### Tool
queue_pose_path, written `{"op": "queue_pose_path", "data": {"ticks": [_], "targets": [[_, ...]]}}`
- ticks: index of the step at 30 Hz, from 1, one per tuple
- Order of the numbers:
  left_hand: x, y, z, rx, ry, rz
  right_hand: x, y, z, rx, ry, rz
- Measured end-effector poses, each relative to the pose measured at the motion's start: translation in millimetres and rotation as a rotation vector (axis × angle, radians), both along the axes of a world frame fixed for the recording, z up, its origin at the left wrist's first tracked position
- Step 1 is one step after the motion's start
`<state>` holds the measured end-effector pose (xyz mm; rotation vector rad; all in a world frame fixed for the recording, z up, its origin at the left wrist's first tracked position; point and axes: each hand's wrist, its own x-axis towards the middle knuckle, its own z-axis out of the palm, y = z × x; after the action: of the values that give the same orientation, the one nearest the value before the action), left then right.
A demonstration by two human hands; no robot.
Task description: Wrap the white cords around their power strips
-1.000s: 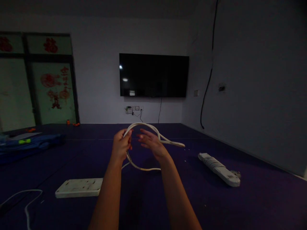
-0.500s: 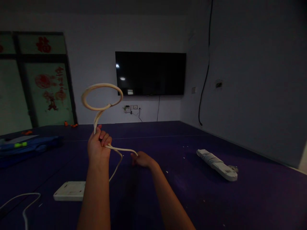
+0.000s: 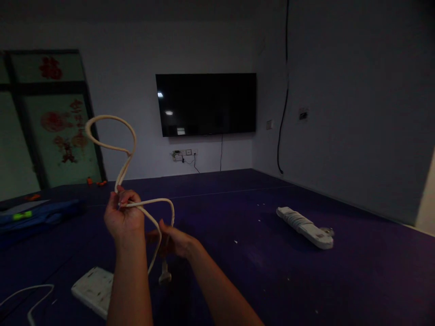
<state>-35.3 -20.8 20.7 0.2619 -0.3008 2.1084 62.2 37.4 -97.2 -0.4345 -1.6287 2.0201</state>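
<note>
My left hand [image 3: 124, 213] is closed around a white power cord [image 3: 124, 170], whose upper part stands up in a loop. Two strands run out of this hand to the right. Lower down, my right hand [image 3: 171, 242] has its fingers around one strand; the fingertips are partly hidden. Below the right hand a plug [image 3: 165, 274] hangs from the cord's end. A white power strip [image 3: 93, 292] lies tilted by my left forearm, which hides part of it.
On the purple surface [image 3: 254, 280], another power strip [image 3: 304, 227] wrapped with its cord lies to the right. A thin white cable [image 3: 41, 290] and blue cloth [image 3: 57, 213] are at left. A television [image 3: 207, 105] hangs on the far wall.
Both hands have moved left, my right hand coming down closer to the left. The cord loop has narrowed and tipped. The plug now shows below my right hand, and the near power strip has turned.
</note>
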Motion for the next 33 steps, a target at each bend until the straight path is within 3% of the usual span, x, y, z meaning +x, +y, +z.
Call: {"op": "queue_pose_path", "data": {"ticks": [3, 5, 13, 19, 23, 28, 33], "targets": [[-5.3, -1.8, -1.7, -0.001, -0.011, 0.000, 1.2, -2.7, -4.9, 0.102, 0.049, 0.041], [-8.4, -3.6, -2.6, -0.002, -0.012, 0.004, -1.0, -4.7, -3.7, 0.164, 0.013, -0.019], [-9.6, -9.5, -1.6, 0.022, 0.035, -0.016, 10.6, 7.9, 31.5, 0.323, 0.001, -0.626], [6.7, -19.3, 8.2, 0.049, 0.226, 0.007, 50.7, 16.5, 57.1, 0.358, 0.117, -1.062], [-0.1, -29.2, 9.8, 0.093, 0.235, 0.012, 86.6, 15.2, 67.8, 0.447, 0.153, -1.258], [-20.8, -44.0, 7.4, 0.119, 0.318, 0.028, 118.5, 16.2, 67.8, 0.704, -0.035, -1.707], [-24.7, -62.4, 11.5, 0.122, 0.364, 0.068, 135.7, 23.2, 47.4, 0.666, -0.415, -2.187]]}}
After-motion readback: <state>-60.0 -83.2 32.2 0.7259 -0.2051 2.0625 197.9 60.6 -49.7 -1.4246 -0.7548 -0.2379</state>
